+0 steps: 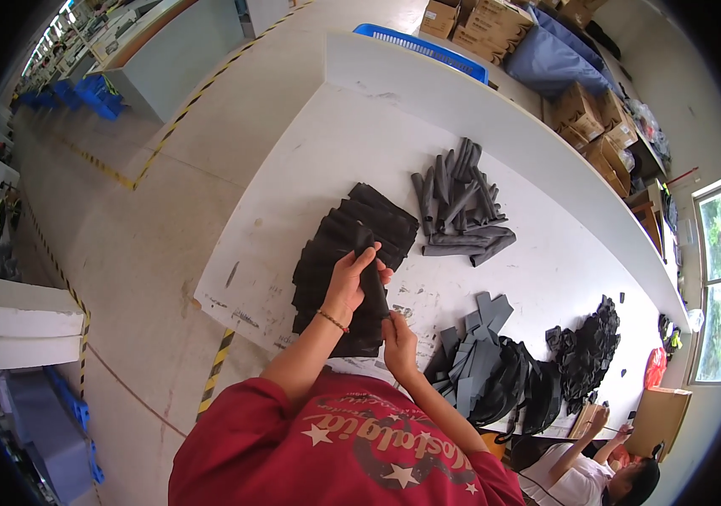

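Note:
My left hand (348, 282) is closed around the middle of a black tube (373, 291), holding it at a slant. At its lower end, the fingers of my right hand (400, 344) pinch the tube's edge. Beneath both hands spreads an overlapping stack of black fabric pieces (326, 240) on the white table (288, 160). To the right of that stack lies a loose heap of dark grey tubes (461, 198). Whether the held tube has a cover on it, I cannot tell.
Flat grey strips (478, 346), black strap-like pieces (516, 388) and a pile of small black parts (588, 350) lie along the table's right. A raised white board (512, 126) edges the far side, with a blue basket (423, 52) behind it. Another person (580, 472) works at lower right.

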`<state>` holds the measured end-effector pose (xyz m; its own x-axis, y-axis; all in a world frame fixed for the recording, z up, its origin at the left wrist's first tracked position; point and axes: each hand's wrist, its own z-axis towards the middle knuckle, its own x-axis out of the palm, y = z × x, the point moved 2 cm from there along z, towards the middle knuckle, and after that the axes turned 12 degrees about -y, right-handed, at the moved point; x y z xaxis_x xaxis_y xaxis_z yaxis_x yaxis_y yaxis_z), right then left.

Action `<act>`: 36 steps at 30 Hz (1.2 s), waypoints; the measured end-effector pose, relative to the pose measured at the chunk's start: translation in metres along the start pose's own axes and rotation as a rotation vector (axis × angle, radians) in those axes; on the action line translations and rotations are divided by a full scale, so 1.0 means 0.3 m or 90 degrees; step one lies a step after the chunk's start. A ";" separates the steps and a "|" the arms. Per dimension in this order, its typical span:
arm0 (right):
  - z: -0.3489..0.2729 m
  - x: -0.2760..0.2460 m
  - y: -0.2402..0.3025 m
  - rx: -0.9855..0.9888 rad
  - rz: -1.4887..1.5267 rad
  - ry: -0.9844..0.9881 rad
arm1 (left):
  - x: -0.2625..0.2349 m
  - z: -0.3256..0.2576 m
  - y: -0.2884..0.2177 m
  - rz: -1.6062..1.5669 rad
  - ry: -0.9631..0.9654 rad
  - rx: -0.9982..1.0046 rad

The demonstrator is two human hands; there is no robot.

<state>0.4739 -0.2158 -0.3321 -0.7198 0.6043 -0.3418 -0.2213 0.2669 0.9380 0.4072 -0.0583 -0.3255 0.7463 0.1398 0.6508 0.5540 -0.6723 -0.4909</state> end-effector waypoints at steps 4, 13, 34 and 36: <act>-0.005 -0.001 -0.002 0.035 -0.003 0.030 | 0.032 -0.018 0.009 0.003 -0.034 0.055; -0.105 -0.088 0.002 0.050 -0.075 0.112 | 0.000 0.060 -0.022 0.017 -0.156 0.129; 0.010 -0.652 -0.248 0.105 -0.006 -0.385 | -0.181 0.085 -0.086 0.034 -0.231 0.177; -0.034 -0.820 -0.343 0.137 -0.029 -0.490 | -0.187 0.072 -0.091 0.051 -0.224 0.180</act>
<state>0.6670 -0.3995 -0.3440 -0.0399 0.9165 -0.3981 -0.0510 0.3960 0.9168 0.3581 -0.0320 -0.3611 0.8440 0.3661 0.3919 0.5315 -0.4731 -0.7026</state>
